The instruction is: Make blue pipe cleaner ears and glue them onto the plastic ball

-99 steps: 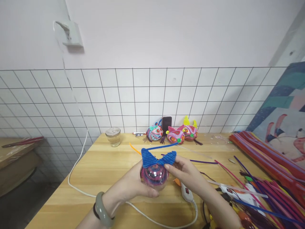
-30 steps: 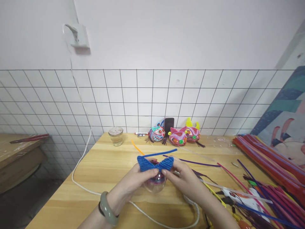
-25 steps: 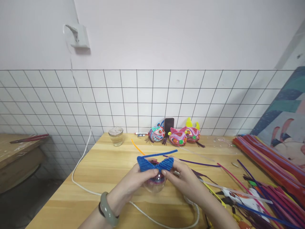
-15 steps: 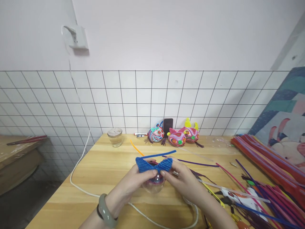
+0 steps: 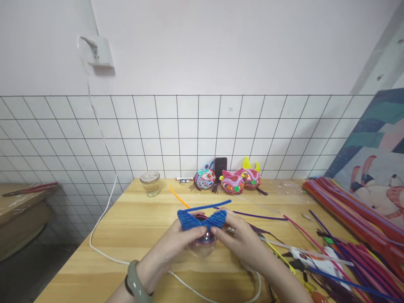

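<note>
Between my hands is a clear plastic ball point(image 5: 202, 249), with blue pipe cleaner ears point(image 5: 217, 219) along its top. My left hand point(image 5: 178, 235) grips the ball from the left, its thumb pressed at the base of the ears. From the other side my right hand point(image 5: 238, 233) closes on it, thumb tip near the left thumb. A loose blue pipe cleaner end point(image 5: 210, 206) sticks out to the right from the left ear. Part of the ball's far side, dark and pinkish, is hidden by the ears and fingers.
Finished yarn-like animal heads point(image 5: 232, 182) sit by the wall near a phone point(image 5: 220, 167). A glass jar point(image 5: 150, 183) stands back left. Pipe cleaners point(image 5: 356, 265) and a white glue gun point(image 5: 320, 263) lie at right. A white cable point(image 5: 107, 254) crosses the table.
The whole view has shifted slightly. My hands keep the same hold on the ball and ears, with hardly any visible movement.
</note>
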Tool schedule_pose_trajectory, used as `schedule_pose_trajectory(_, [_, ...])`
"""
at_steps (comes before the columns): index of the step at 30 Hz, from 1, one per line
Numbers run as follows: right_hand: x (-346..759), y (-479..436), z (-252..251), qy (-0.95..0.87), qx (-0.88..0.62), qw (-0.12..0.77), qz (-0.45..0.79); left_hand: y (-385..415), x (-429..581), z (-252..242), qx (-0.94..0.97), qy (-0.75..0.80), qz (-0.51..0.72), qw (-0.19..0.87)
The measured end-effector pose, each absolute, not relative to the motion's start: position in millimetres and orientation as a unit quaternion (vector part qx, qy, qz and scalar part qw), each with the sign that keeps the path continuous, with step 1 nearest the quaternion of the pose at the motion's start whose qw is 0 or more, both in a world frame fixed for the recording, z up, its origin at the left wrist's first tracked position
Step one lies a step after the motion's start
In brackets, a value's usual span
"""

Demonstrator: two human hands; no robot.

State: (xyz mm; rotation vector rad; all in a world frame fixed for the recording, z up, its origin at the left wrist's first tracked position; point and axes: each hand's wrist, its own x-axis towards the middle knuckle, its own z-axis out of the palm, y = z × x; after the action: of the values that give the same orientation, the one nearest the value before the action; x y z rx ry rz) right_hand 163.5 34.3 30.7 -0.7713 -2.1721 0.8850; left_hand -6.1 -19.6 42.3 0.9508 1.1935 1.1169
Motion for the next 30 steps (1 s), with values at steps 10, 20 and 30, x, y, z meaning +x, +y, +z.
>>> schedule_pose_trajectory(10, [164, 35, 36, -0.830, -0.296, 0.329, 0.340, -24, -8, 49, 0.432, 0.464, 0.475, 0.610])
schedule_pose_trajectory(20, [177, 38, 39, -0.774, -0.296, 0.339, 0.447, -21, -11, 37, 0.558, 0.427, 0.494, 0.513])
schedule_pose_trajectory(30, [187, 48, 28, -0.762, -0.269, 0.330, 0.488, -30, -10, 49, 0.720, 0.475, 0.465, 0.199])
